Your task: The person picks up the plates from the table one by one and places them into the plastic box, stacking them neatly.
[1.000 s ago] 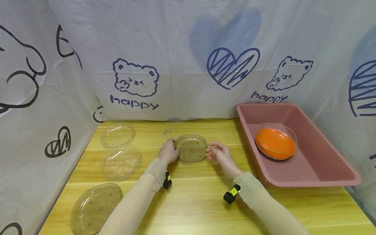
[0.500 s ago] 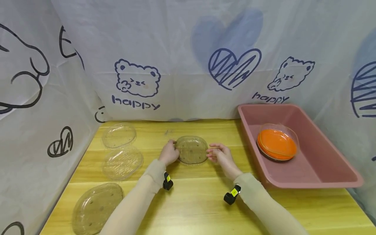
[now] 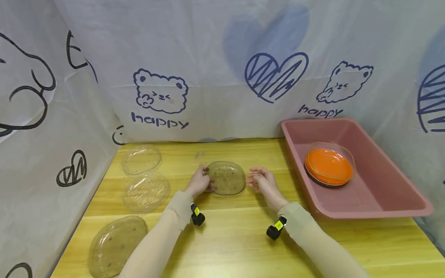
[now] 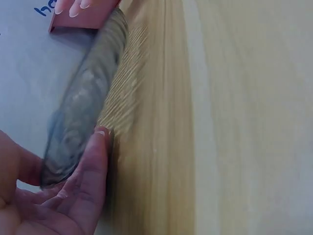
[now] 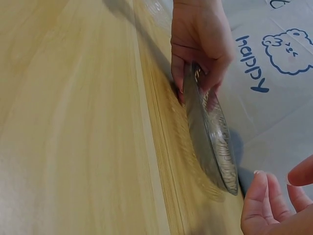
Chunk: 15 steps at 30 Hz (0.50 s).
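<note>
"How many orange plates point(image 3: 324, 178) are in the tub point(image 3: 389, 200)?"

"Can't count them, they overlap; the dark plate point(image 3: 324, 185) underneath shows only a sliver of rim."

"And the dish point(image 4: 85, 93)?"

"Blurred from the left wrist. Up there the right hand point(image 4: 73, 6) is cut off at the top, leaving just fingertips."

"The big plate point(image 3: 116, 243), near left?"

"Its near right edge is lost behind the left sleeve point(image 3: 156, 235)."

"That mark point(image 3: 199, 155) on the far table point(image 3: 257, 150)?"

"Too small to tell."

"happy" point(image 3: 159, 120) 2 times on cloth point(image 3: 215, 77)
</note>
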Motion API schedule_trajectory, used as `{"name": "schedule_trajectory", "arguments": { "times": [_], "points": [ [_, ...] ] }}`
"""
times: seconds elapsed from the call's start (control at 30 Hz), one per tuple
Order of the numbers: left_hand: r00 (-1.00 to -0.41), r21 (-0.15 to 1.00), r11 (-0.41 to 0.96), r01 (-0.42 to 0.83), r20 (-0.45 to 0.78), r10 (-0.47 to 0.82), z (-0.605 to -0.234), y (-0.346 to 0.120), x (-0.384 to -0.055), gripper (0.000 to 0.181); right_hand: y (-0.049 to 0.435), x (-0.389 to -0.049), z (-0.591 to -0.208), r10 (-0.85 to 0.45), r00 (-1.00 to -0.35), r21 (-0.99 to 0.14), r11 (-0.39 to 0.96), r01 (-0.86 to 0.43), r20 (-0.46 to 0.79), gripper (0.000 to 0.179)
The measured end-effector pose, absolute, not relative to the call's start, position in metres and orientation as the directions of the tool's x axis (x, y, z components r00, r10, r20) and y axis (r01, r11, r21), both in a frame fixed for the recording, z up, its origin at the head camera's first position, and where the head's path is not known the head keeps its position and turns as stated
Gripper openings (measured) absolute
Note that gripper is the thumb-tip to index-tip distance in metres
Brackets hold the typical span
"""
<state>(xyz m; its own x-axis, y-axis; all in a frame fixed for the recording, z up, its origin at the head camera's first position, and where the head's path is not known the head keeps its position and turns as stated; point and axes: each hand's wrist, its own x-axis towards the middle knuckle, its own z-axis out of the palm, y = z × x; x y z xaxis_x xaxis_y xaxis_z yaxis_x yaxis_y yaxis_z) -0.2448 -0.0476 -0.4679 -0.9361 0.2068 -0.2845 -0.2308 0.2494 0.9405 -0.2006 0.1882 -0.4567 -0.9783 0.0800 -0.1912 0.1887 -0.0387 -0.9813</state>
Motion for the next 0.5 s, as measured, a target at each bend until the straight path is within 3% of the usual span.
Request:
{"name": "schedule_trajectory", "arguments": {
  "times": [0.5],
  "points": [
    [-0.947,0.95,0.214,-0.229,-0.268,0.178,-0.4685,-0.0471,-0.2416,0.044,0.1851,-0.2002,-0.4576,0.079,-0.973,-0.975,-0.065,0.212,-0.217,0.046]
  ]
}}
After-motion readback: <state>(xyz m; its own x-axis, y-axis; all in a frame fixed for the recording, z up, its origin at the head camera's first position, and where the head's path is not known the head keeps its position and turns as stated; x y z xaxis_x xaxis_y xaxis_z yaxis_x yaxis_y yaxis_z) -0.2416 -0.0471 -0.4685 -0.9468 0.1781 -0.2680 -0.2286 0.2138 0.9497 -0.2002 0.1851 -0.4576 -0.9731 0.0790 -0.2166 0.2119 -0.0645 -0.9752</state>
